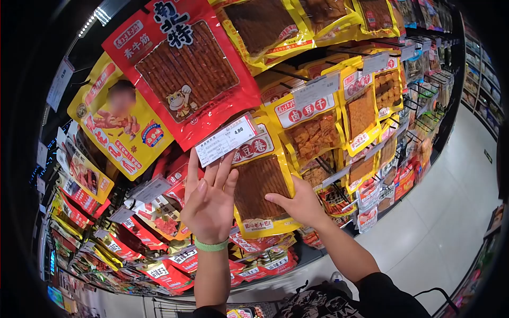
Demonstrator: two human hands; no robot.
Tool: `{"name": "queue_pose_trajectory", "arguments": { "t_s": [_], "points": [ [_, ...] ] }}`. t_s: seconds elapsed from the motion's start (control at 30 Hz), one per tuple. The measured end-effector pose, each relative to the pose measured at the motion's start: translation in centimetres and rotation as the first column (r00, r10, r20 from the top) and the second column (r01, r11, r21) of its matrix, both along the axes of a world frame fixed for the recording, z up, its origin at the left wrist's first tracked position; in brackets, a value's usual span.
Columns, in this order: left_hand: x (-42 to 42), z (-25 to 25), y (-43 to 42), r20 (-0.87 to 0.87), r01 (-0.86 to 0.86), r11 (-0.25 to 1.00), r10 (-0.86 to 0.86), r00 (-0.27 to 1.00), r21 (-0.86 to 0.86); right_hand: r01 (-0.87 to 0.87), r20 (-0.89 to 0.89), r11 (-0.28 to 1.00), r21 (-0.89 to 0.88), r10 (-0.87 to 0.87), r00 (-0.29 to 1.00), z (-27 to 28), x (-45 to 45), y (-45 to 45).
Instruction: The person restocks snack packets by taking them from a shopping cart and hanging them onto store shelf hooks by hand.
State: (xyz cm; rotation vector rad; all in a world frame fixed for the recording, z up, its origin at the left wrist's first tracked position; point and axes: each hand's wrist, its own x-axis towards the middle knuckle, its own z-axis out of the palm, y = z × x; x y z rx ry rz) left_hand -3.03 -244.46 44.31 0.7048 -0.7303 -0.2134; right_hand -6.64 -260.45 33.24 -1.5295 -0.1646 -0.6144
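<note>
My right hand (307, 204) grips the right edge of a yellow snack packet (262, 185), thumb on its front and the other fingers hidden behind. Through the packet's window show brown strips. My left hand (209, 199), with a green band at the wrist, is palm toward me, its fingers stretched upward. Its fingertips reach the lower edge of a white price tag (227, 140) reading 4.80; whether they press on it I cannot tell. Just above the tag hangs a large red packet (185, 74) of brown sticks.
More yellow packets (313, 130) hang on hooks to the right, with price tags (316, 88) jutting out. A yellow packet with a picture (121, 119) hangs at left. Red packets (169, 273) fill lower rows. A tiled floor (445, 175) runs along the right; part of a wire cart (172, 307) shows below.
</note>
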Motion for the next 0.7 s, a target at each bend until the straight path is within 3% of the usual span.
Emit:
{"name": "queue_pose_trajectory", "arguments": {
  "t_s": [0.13,0.37,0.4,0.5,0.6,0.67,0.7],
  "points": [
    [0.0,-0.7,0.3,-0.026,-0.033,0.999,0.034,0.999,0.036,0.085,-0.057,0.996,0.021,-0.084,0.995,-0.8,1.4,0.5],
    [-0.4,-5.1,2.8,-0.097,-0.016,0.976,0.037,0.995,0.215,0.376,-0.087,0.91,-0.174,-0.394,0.915,-1.7,1.2,1.2],
    [-0.4,-6.6,4.0,-0.147,0.008,0.974,0.026,0.989,0.227,0.36,-0.154,0.919,-0.161,-0.384,0.91,-1.8,0.5,1.3],
    [-0.4,-12.3,9.4,-0.284,0.141,0.941,-0.051,0.958,0.307,0.531,-0.004,0.826,-0.189,-0.541,0.841,-4.6,-0.9,1.4],
    [-1.4,-20.7,16.3,-0.421,0.277,0.881,-0.1,0.902,0.384,0.623,0.026,0.762,-0.177,-0.629,0.777,-7.2,-3.5,2.1],
    [-3.6,-25.4,20.6,-0.517,0.33,0.808,-0.037,0.855,0.488,0.574,-0.01,0.809,-0.126,-0.58,0.815,-12.6,-4.3,2.7],
    [-5.0,-27.3,22.6,-0.586,0.364,0.784,-0.001,0.811,0.502,0.531,-0.098,0.827,-0.185,-0.553,0.828,-17.1,-4.8,3.2]
  ]
}}
